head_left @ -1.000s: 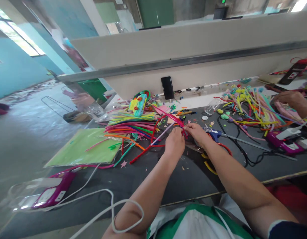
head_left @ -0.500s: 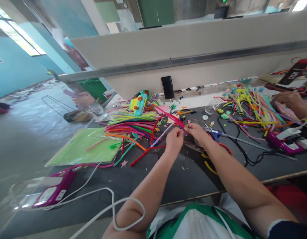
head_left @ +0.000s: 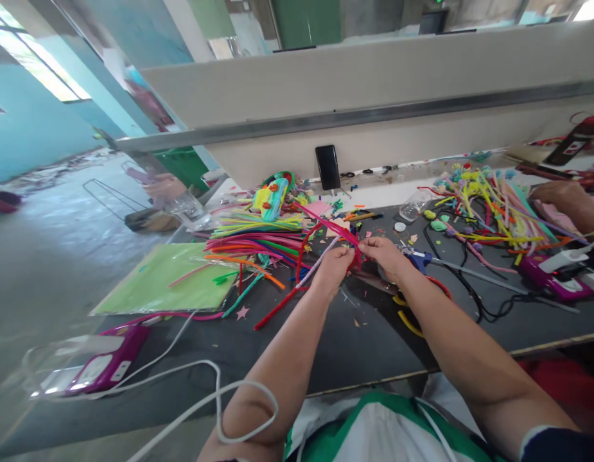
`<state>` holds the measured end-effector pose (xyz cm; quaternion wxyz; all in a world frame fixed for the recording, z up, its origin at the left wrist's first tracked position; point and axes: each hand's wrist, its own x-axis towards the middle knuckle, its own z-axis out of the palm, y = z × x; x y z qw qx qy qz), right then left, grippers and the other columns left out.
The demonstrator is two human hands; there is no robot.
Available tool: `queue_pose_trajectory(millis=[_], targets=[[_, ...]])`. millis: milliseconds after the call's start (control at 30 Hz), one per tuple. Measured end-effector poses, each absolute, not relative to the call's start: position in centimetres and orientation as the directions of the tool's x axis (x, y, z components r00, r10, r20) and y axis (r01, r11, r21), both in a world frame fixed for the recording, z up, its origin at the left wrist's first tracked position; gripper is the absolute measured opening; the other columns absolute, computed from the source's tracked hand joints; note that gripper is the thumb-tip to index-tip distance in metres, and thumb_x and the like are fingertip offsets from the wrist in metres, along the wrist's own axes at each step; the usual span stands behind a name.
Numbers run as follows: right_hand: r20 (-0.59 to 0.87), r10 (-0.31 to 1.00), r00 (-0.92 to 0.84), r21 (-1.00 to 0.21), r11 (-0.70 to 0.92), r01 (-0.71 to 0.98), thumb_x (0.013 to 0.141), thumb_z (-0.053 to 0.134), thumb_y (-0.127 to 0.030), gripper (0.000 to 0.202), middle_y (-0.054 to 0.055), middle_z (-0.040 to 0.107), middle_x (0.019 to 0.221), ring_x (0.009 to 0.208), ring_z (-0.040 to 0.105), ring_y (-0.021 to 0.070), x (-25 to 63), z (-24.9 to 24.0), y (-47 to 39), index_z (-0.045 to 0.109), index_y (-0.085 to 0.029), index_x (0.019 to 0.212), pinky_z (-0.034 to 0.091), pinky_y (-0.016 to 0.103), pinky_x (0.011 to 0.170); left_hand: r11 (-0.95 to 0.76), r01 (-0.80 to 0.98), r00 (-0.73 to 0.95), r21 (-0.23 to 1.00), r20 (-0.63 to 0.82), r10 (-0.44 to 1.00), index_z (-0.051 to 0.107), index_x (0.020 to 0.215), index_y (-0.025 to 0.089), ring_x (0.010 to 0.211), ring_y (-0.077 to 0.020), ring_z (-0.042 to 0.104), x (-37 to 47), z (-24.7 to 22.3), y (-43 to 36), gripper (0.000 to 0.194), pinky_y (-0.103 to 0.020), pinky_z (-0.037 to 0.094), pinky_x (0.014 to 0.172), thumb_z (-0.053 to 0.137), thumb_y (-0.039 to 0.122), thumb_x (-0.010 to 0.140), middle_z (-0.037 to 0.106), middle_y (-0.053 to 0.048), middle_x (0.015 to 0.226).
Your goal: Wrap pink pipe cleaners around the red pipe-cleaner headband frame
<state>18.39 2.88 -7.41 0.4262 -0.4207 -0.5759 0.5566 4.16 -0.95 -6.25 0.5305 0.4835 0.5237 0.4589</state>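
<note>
Close together over the dark table, my left hand (head_left: 336, 264) and my right hand (head_left: 381, 251) both pinch bright pink pipe cleaners (head_left: 334, 227). Their long ends stretch away up and to the left, and a short part hangs between my fingertips. A lilac pipe cleaner (head_left: 318, 262) and a red pipe cleaner (head_left: 277, 310) lie just left of my left hand. Beyond them spreads a pile of many-coloured pipe cleaners (head_left: 258, 246), with a yellow and blue fuzzy piece (head_left: 270, 199) behind it. A blue glue gun (head_left: 419, 258) lies beside my right hand, partly hidden by it.
A black phone (head_left: 328, 167) leans on the white partition. Green sheets in a plastic sleeve (head_left: 157, 279) and a purple power strip (head_left: 111, 359) with white cable lie left. At right are another person's hand (head_left: 566, 199), more pipe cleaners (head_left: 499, 212), a second purple strip (head_left: 557, 277) and a bottle (head_left: 576, 140).
My left hand has shifted slightly away from my right hand, its fingers now pointing more to the right. More of the pink pipe cleaners shows hanging between the hands. The view has moved slightly.
</note>
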Motion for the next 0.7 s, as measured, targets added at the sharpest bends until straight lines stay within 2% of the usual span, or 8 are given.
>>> queue_pose_trajectory(millis=[100, 200, 267, 333, 433, 533, 600, 700], targets=[[0.034, 0.95, -0.311, -0.999, 0.031, -0.014, 0.065, 0.066, -0.045, 0.031, -0.005, 0.048, 0.056, 0.054, 0.034, 0.0089, 18.4, -7.6, 2.8, 0.058, -0.015, 0.066, 0.025, 0.026, 0.056, 0.164, -0.057, 0.089, 0.985, -0.159, 0.983, 0.059, 0.064, 0.013, 0.05, -0.008, 0.049, 4.0, -6.0, -1.0, 0.026, -0.02, 0.037, 0.053, 0.065, 0.037, 0.071, 0.058, 0.0, 0.056], [0.034, 0.943, -0.33, -0.999, 0.026, -0.028, 0.064, 0.066, -0.045, 0.03, -0.005, 0.048, 0.057, 0.054, 0.035, 0.0092, 18.3, -7.7, 2.8, 0.057, -0.016, 0.066, 0.025, 0.026, 0.056, 0.155, -0.084, 0.096, 0.984, -0.147, 0.984, 0.057, 0.062, 0.013, 0.05, -0.0069, 0.047, 3.9, -6.1, -1.0, 0.027, -0.02, 0.035, 0.054, 0.069, 0.036, 0.067, 0.057, 0.001, 0.056], [0.031, 0.944, -0.328, -0.999, 0.026, -0.018, 0.064, 0.066, -0.044, 0.029, -0.005, 0.046, 0.056, 0.054, 0.034, 0.0093, 18.3, -7.7, 2.8, 0.057, -0.016, 0.067, 0.024, 0.026, 0.056, 0.124, -0.062, 0.097, 0.99, -0.118, 0.988, 0.056, 0.062, 0.013, 0.049, -0.0066, 0.044, 3.9, -6.3, -1.0, 0.026, -0.02, 0.034, 0.054, 0.067, 0.035, 0.069, 0.055, 0.001, 0.055], [0.03, 0.948, -0.318, -1.0, 0.028, -0.009, 0.065, 0.066, -0.044, 0.029, -0.005, 0.045, 0.056, 0.053, 0.033, 0.0092, 18.3, -7.7, 2.8, 0.057, -0.016, 0.067, 0.023, 0.026, 0.055, 0.057, 0.039, 0.086, 0.998, -0.06, 0.994, 0.056, 0.062, 0.014, 0.05, -0.0077, 0.044, 3.9, -6.4, -0.9, 0.025, -0.021, 0.035, 0.055, 0.062, 0.035, 0.074, 0.054, 0.001, 0.055], [0.027, 0.953, -0.301, -0.999, 0.02, -0.028, 0.065, 0.065, -0.044, 0.029, -0.006, 0.042, 0.055, 0.053, 0.031, 0.0092, 18.3, -7.5, 2.8, 0.055, -0.017, 0.067, 0.022, 0.026, 0.055, -0.147, 0.345, 0.037, 0.927, 0.143, 0.989, 0.061, 0.069, 0.016, 0.061, -0.0121, 0.052, 3.8, -5.9, -1.0, 0.02, -0.023, 0.038, 0.06, 0.056, 0.032, 0.08, 0.059, -0.001, 0.065], [0.049, 0.948, -0.315, -0.997, 0.025, -0.08, 0.066, 0.065, -0.046, 0.031, -0.006, 0.038, 0.053, 0.052, 0.028, 0.0089, 18.5, -7.3, 2.9, 0.052, -0.018, 0.065, 0.021, 0.026, 0.054, -0.331, 0.608, -0.029, 0.722, 0.436, 0.9, 0.065, 0.086, 0.019, 0.085, -0.0168, 0.058, 3.3, -4.5, -1.8, 0.017, -0.026, 0.042, 0.078, 0.052, 0.029, 0.085, 0.066, -0.005, 0.087], [0.067, 0.944, -0.322, -0.994, 0.034, -0.107, 0.068, 0.065, -0.047, 0.033, -0.006, 0.038, 0.054, 0.052, 0.028, 0.0088, 18.6, -7.2, 2.9, 0.051, -0.018, 0.063, 0.021, 0.026, 0.054, -0.349, 0.7, -0.079, 0.624, 0.553, 0.829, 0.064, 0.086, 0.019, 0.089, -0.0172, 0.058, 2.6, -3.2, -2.5, 0.021, -0.027, 0.042, 0.084, 0.047, 0.031, 0.089, 0.066, -0.006, 0.089], [0.083, 0.943, -0.321, -0.991, 0.045, -0.126, 0.07, 0.065, -0.046, 0.032, -0.006, 0.038, 0.056, 0.053, 0.028, 0.0088, 18.9, -7.2, 3.0, 0.051, -0.018, 0.064, 0.021, 0.026, 0.055, -0.292, 0.762, -0.19, 0.578, 0.631, 0.752, 0.065, 0.09, 0.019, 0.088, -0.0176, 0.06, 0.6, -1.7, -2.7, 0.024, -0.027, 0.044, 0.084, 0.046, 0.034, 0.09, 0.066, -0.006, 0.089]])
